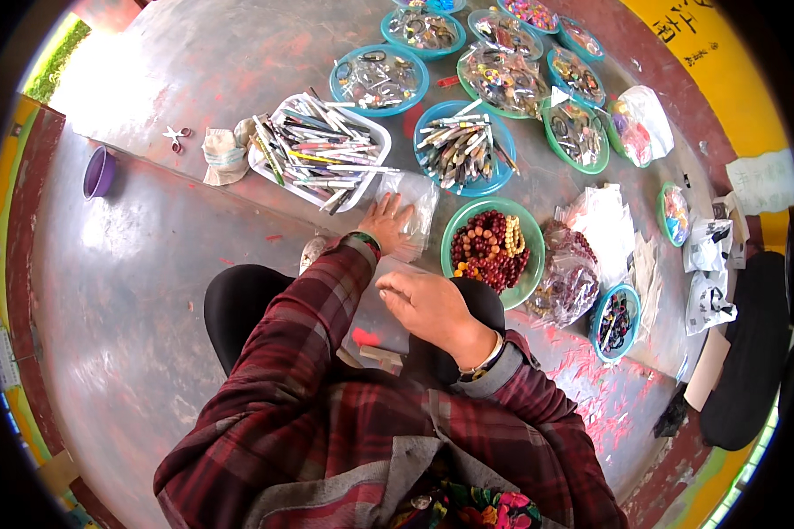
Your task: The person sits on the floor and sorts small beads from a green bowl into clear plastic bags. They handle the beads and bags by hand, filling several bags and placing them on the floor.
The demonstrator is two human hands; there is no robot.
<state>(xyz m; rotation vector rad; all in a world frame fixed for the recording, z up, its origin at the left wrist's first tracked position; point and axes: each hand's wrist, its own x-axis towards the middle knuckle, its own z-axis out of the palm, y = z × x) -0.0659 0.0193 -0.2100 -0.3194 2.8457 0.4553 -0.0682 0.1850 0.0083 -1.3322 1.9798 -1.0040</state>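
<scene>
Two hands are seen over the floor: the left hand [386,219] is spread flat on a clear plastic bag [412,212], just beside a green bowl of dark beads [492,248]. The right hand [430,304] is loosely curled; whether anything is pinched cannot be told.
</scene>
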